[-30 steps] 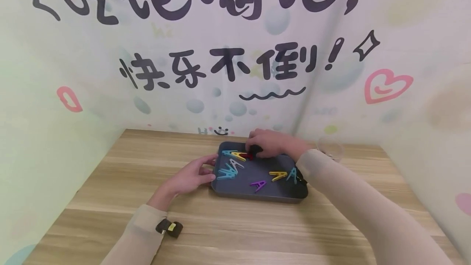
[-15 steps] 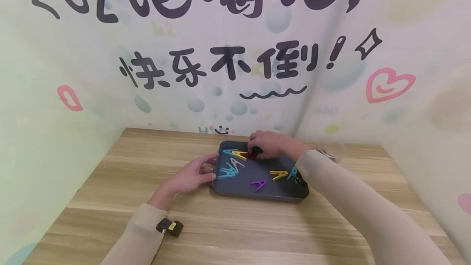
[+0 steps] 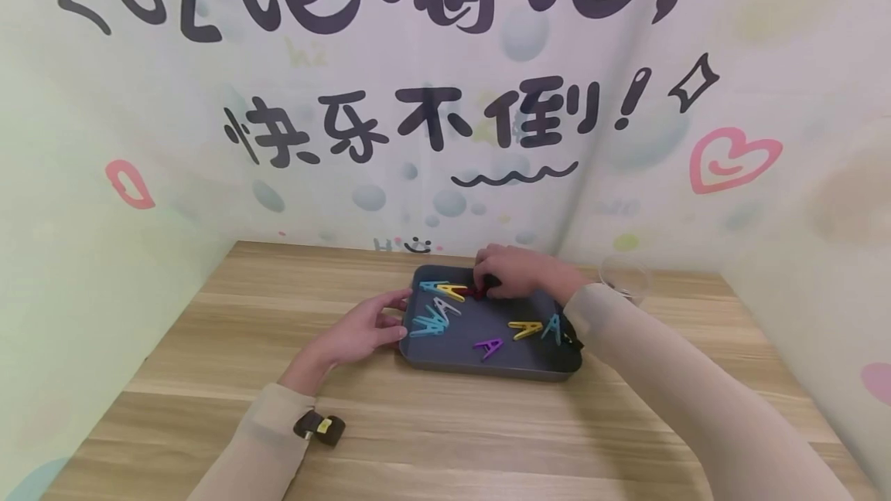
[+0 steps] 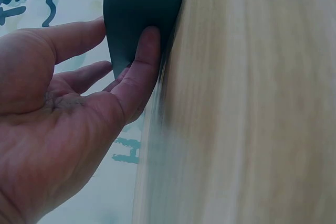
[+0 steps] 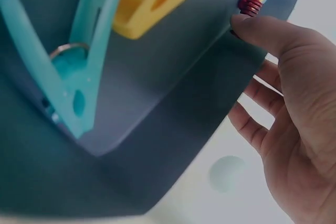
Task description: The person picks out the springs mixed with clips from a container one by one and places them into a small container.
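Observation:
A dark grey tray (image 3: pixel 487 371) holds clothespins. Four fingers of my left hand (image 3: pixel 358 335) are at the tray's left wall, the thumb near its front corner; in the left wrist view the hand (image 4: pixel 68 114) touches the outer wall with extended fingers. My right hand (image 3: pixel 518 270) reaches over the far side, thumb and forefinger close together at a dark red clothespin (image 3: pixel 476 294). The right wrist view puts the thumb of the right hand (image 5: pixel 310 87) right at the red ribbed piece (image 5: pixel 251 4); the other fingertips are hidden. A yellow clothespin (image 3: pixel 452 293) lies beside the red.
Blue clothespins (image 3: pixel 428 323) and a grey clothespin (image 3: pixel 446 306) lie at the tray's left. A purple clothespin (image 3: pixel 489 347), a yellow clothespin (image 3: pixel 525 329) and a blue clothespin (image 3: pixel 553 328) lie at front and right. A clear cup (image 3: pixel 626 281) stands behind the right forearm.
My right hand has shifted slightly right along the tray's far side, so more of the red beside its fingertips shows. The left hand stays at the tray's left wall.

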Tool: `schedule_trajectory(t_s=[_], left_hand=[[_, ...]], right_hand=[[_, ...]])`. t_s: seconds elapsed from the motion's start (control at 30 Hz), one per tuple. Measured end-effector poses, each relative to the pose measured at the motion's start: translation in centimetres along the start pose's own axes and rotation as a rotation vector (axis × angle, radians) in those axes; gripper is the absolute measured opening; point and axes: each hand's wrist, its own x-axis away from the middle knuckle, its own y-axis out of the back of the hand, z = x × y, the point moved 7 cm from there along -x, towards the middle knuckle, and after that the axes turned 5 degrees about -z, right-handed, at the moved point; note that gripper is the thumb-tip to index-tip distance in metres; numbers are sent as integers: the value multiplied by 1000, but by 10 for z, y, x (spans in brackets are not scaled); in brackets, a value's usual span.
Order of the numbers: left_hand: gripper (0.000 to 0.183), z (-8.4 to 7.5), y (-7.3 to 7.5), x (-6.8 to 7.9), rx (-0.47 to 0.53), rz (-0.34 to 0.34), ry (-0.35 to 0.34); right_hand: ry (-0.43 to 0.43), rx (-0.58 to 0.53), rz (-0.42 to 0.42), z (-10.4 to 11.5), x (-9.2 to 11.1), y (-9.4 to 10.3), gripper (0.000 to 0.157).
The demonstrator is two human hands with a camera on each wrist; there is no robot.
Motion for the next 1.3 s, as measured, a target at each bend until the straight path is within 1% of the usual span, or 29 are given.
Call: schedule_trajectory(t_s=[0.2,0.27,0.53,0.67,0.8,1.07,1.3], left_hand=[[64,-1,0,0,-8,-5,-12],[64,0,0,0,-6,-3,-2],[63,-1,0,1,-10,-10,2],[64,-2,0,1,-6,-17,11],[64,-3,0,3,-6,-16,4],[65,-3,-2,4,6,-1,-14],[67,-1,-2,3,2,-8,-2]], right_hand=[[8,-6,-39,-1,8,10,13],[18,-7,-49,-1,12,14,13],[44,-11,-87,-2,25,32,14],[46,-34,-107,-4,32,39,13],[42,-58,-126,-6,40,44,13],[55,-68,-190,-12,63,54,13],[34,-56,-238,-19,86,68,15]])
